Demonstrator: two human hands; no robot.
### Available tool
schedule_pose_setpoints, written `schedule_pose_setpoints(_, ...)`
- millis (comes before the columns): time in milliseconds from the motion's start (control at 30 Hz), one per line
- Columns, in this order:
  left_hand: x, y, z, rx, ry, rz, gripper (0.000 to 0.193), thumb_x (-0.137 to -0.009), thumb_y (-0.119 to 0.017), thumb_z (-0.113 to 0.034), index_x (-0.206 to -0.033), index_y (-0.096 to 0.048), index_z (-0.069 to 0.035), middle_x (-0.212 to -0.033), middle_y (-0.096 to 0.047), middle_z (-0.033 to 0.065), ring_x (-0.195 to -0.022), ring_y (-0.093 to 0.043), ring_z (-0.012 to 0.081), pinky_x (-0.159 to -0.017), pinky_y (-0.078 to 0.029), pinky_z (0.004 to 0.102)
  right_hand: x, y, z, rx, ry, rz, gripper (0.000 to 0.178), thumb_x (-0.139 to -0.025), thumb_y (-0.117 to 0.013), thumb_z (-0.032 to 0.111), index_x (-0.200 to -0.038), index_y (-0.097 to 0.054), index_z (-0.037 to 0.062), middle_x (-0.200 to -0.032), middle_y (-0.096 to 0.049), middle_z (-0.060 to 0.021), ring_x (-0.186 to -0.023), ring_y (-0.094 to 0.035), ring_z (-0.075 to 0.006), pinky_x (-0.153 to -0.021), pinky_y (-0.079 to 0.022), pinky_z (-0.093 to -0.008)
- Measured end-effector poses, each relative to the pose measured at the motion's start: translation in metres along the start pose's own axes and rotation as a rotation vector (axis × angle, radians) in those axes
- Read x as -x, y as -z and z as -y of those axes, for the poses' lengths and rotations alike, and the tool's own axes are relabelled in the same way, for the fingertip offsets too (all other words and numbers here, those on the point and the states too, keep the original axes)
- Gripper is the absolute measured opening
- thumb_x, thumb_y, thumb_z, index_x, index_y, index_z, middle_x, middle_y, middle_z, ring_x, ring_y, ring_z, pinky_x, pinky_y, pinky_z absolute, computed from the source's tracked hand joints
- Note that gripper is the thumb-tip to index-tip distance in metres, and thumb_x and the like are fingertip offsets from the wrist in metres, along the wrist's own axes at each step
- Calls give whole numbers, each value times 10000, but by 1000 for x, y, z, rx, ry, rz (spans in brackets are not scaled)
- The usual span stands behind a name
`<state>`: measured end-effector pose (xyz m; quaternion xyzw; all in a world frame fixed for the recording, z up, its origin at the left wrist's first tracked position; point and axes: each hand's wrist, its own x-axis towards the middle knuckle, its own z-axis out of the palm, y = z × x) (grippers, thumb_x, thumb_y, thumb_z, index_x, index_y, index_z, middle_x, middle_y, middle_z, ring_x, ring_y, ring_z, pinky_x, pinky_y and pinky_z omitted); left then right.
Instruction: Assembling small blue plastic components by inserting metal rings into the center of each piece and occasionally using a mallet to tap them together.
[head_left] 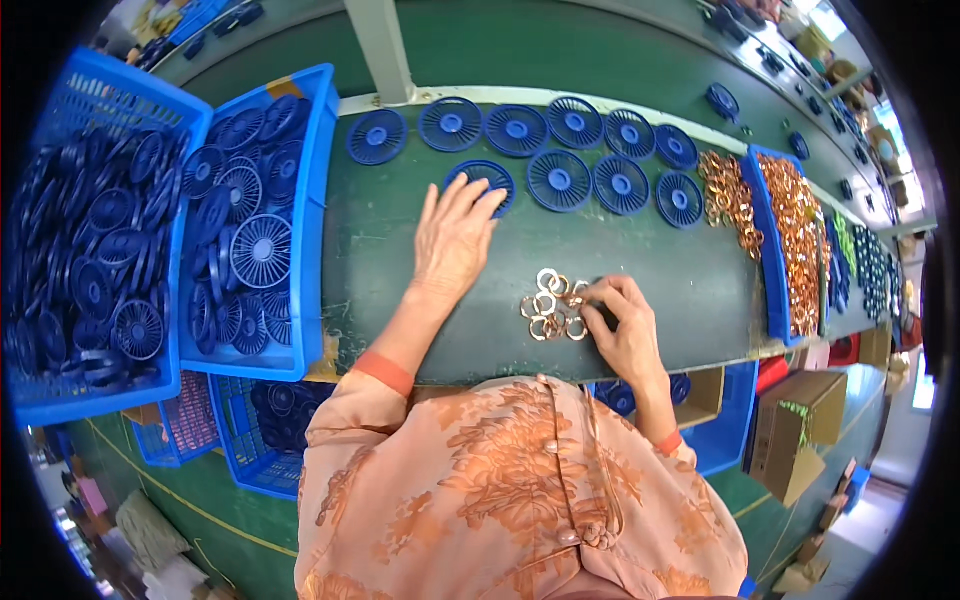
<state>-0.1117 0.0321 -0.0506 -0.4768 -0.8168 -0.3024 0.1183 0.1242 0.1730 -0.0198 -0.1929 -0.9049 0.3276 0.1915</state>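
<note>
My left hand lies with its fingers spread over a blue round grille on the green tabletop, its fingertips touching the rim. The grille has thin radial spokes and a solid hub. My right hand is closed in a pinch at the right side of a small pile of shiny metal rings. A copper-coloured ring shows at its fingertips. More blue grilles lie flat in two rows along the far part of the table.
Two blue crates filled with blue grilles stand at the left. A heap of copper-coloured rings lies beside a blue tray of rings at the right. A conveyor belt runs beyond the table, behind a pale post. A cardboard box stands below right.
</note>
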Motion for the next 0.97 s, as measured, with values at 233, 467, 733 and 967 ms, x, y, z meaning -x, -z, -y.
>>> schedule_pose_setpoints(233,7,23,-5,114,88,3,432,-871,-754,-195,-1287,-657,-136,-1383,-602,160,-1373,-498,375,-1171,-353,568,1,-4,-1,-65,-21,-31,47,-863,-739,26,-890,-706,6,-976,-645,-108,-805,-647,-205,-725,-516,-311)
schedule_pose_setpoints(467,31,146,12,-235,315,-299,383,-861,-750,-127,-1238,-685,-103,-1329,-632,171,-1293,-558,386,-1103,-452,452,1,-2,-21,-457,-206,-38,54,-989,-647,52,-1023,-651,10,-1069,-673,-78,-811,-640,-115,-733,-525,-259)
schedule_pose_setpoints(733,65,192,68,-543,511,-153,652,-764,-843,-142,-1354,-580,-50,-1346,-596,181,-1278,-547,383,-1078,-457,448,-18,-9,20,-931,-384,42,125,-1053,-584,112,-1135,-615,24,-1010,-705,-65,-841,-668,-91,-756,-553,-225)
schedule_pose_setpoints(967,54,199,59,-194,581,-278,676,-725,-856,-44,-1346,-592,-86,-1301,-596,184,-1127,-628,340,-960,-515,418,-23,-18,37,-1005,-417,196,146,-1033,-607,94,-1173,-579,62,-1149,-716,-146,-902,-703,-128,-809,-579,-242)
